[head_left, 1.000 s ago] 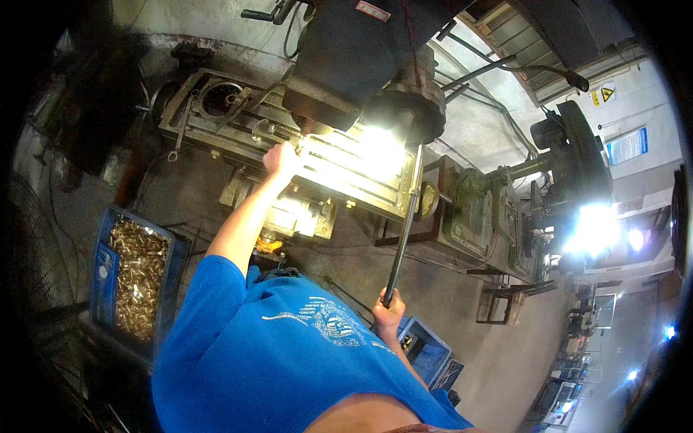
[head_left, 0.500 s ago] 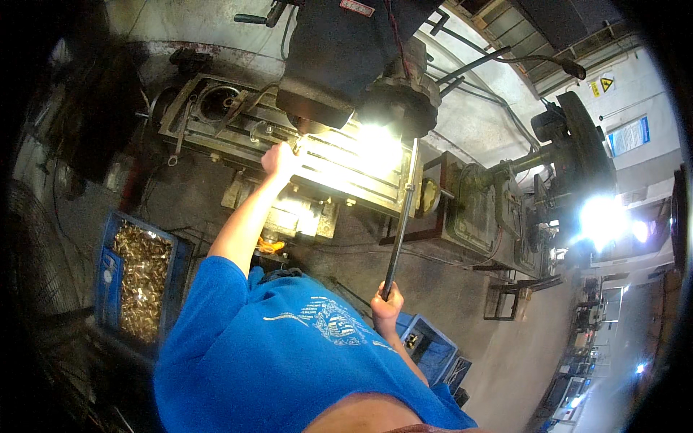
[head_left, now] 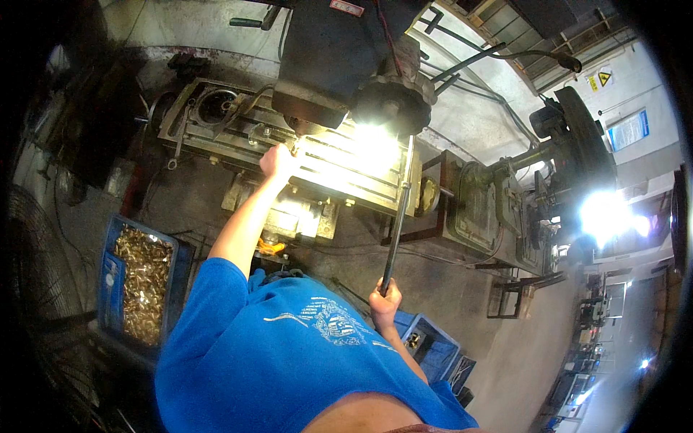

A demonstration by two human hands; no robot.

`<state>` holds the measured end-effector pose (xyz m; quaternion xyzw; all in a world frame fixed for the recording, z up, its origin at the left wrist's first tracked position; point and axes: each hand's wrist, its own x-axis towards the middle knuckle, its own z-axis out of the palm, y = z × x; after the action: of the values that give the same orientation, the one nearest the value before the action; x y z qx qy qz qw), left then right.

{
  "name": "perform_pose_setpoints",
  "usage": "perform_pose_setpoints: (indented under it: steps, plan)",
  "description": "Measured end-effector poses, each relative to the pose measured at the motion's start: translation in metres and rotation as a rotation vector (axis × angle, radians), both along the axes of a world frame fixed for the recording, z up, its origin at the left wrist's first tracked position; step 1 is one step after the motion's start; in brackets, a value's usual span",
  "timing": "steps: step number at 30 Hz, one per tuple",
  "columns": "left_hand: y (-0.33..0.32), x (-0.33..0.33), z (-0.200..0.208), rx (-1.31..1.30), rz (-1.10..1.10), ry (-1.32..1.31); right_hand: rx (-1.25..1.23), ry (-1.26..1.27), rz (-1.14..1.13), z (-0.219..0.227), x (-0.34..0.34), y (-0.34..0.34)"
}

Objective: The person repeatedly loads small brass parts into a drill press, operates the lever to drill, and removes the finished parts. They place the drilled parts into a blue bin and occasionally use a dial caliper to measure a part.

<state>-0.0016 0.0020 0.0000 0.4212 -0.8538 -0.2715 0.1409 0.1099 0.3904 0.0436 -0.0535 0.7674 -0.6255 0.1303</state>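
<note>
My right hand (head_left: 385, 297) is closed round the lower end of a long dark lever (head_left: 397, 238) that runs up to the head of a drilling or milling machine (head_left: 315, 65). My left hand (head_left: 278, 162) reaches to the machine's table (head_left: 238, 137), just under the spindle (head_left: 303, 127). Its fingers are closed at a small shiny piece whose kind I cannot make out in the glare. A bright work light (head_left: 375, 148) washes out the table to the right of that hand.
On the left stands a blue crate (head_left: 108, 238) full of small brass-coloured parts. A second blue crate (head_left: 440, 353) sits beside my right forearm. A wrench (head_left: 177, 144) lies on the table's left end. Further right stands another machine (head_left: 476, 209).
The lever's lower end and my right hand have shifted very slightly up and left. My left hand stays under the spindle. The whole view has shifted a little.
</note>
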Motion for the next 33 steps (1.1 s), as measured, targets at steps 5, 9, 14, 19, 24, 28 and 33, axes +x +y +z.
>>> perform_pose_setpoints:
  steps: [5, 9, 14, 19, 24, 28, 33]
  plan:
    - [0.001, 0.0, 0.001, -0.003, 0.004, -0.001, -0.054, 0.023, 0.015, -0.002, -0.001, -0.001]
    - [0.002, 0.001, 0.005, 0.001, -0.008, -0.011, 0.004, 0.035, 0.007, 0.004, -0.001, -0.006]
    - [0.003, 0.002, 0.007, 0.0, -0.016, -0.013, 0.069, 0.081, -0.007, -0.006, -0.004, -0.003]
    - [0.002, 0.002, 0.005, -0.011, -0.011, -0.025, 0.027, 0.08, -0.01, -0.014, -0.005, -0.002]
    - [0.002, 0.002, 0.009, -0.003, -0.008, -0.058, 0.018, 0.073, -0.022, -0.006, -0.004, -0.007]
    - [0.002, -0.001, 0.003, -0.009, 0.013, -0.039, 0.045, 0.076, -0.016, -0.012, -0.007, -0.004]
    - [-0.001, -0.003, -0.005, -0.023, 0.039, -0.009, 0.013, 0.066, -0.009, -0.011, -0.007, -0.004]
